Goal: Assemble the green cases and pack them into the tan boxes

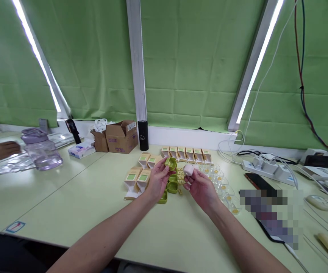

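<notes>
The left hand point(158, 178) grips a green case point(171, 163), the right hand point(200, 185) a pale pink piece point(188, 170); these two are not joined. More green cases point(173, 187) lie unheld on the counter point(90, 204), right of the near cartons point(131, 176).

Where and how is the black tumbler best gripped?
Probably around the middle of the black tumbler, coming from the front right: it stands upright, slim and roughly cylindrical, with the cardboard box close on its left and the white wall behind.

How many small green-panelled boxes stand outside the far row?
4: front-left box, front-right box, back-left box, back-right box; the left hand may hide more.
</notes>
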Demonstrator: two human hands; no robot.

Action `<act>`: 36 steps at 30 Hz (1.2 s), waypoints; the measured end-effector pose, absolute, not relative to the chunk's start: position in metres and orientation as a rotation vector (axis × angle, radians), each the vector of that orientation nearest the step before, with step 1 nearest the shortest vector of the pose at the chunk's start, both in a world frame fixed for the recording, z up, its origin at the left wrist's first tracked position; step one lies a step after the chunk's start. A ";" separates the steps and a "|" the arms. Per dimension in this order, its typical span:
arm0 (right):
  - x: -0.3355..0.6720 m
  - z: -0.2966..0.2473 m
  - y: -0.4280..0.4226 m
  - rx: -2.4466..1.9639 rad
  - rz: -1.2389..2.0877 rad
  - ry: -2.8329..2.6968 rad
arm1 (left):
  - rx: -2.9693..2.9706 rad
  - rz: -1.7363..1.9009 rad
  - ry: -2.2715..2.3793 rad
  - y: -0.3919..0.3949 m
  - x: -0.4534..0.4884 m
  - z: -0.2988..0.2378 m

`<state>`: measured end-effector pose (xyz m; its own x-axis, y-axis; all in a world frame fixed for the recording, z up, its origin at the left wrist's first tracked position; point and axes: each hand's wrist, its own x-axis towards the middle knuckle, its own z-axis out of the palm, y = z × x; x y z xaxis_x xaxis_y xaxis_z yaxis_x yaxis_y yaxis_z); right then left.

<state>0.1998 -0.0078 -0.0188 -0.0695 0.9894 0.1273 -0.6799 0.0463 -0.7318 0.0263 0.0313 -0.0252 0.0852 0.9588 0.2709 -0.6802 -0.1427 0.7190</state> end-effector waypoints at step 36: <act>0.193 -0.025 0.018 -0.725 1.259 -0.887 | 1.056 1.519 0.548 0.022 0.031 -0.024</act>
